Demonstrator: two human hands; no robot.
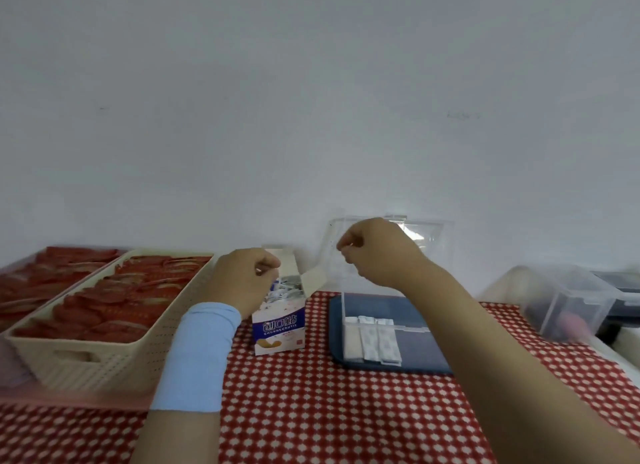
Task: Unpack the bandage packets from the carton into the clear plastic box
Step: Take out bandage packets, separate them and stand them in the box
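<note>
The carton (280,328) stood upright on the red-and-white checked cloth (311,411) that covered the counter. Its top flap (313,277) was folded open toward the right, and bandage packets (289,287) showed in its mouth. The left hand (242,280), with a pale blue sleeve (199,353) around the forearm, gripped the carton at its upper left edge, its fingers curled over the rim.

Just to the right of the carton, the clear plastic box (343,308) sat on a dark blue tray (422,361), with its lid (429,235) tipped back against the white wall. Three flat packets (372,340) lay side by side inside the box, toward its near left corner.

The right hand (377,252) hung above the box's left side. Its fingers were curled in and the thumb and forefinger were pressed together; whether they pinched a packet could not be told.

On the left, a cream basket (104,363) packed with red sachets (114,301) stood beside the left forearm. At the far right stood another clear container (568,301), its contents blurred.
</note>
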